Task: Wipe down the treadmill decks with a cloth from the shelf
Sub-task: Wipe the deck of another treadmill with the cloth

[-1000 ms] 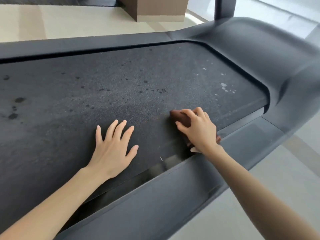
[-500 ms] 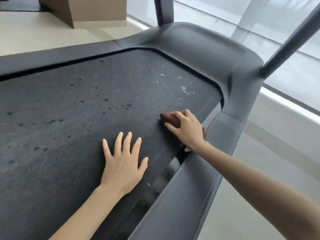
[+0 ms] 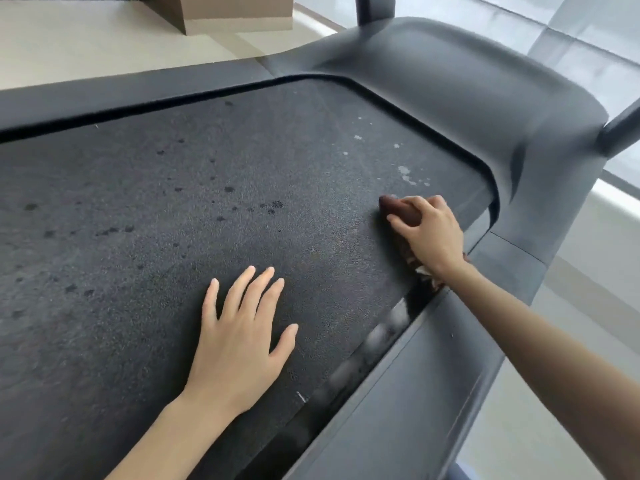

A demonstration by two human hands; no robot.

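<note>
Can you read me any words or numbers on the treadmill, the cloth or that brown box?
None can be read.
The black textured treadmill belt shows only dark spots and pale flecks, no print.
The dark grey plastic treadmill frame, the crumpled brown cloth gripped by the right hand and the brown box beyond are plain.

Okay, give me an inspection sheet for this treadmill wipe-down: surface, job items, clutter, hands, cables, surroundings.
Surface: treadmill belt carries dark spots and pale specks near the motor hood.
Job's things: brown cloth lies on the belt, close to the pale specks.
Clutter: nothing seen.
Hands: left hand rests flat on the belt, fingers straight; right hand grips the cloth.
Cables: nothing seen.
Surroundings: brown box on the pale floor beyond; glass wall at right.
</note>
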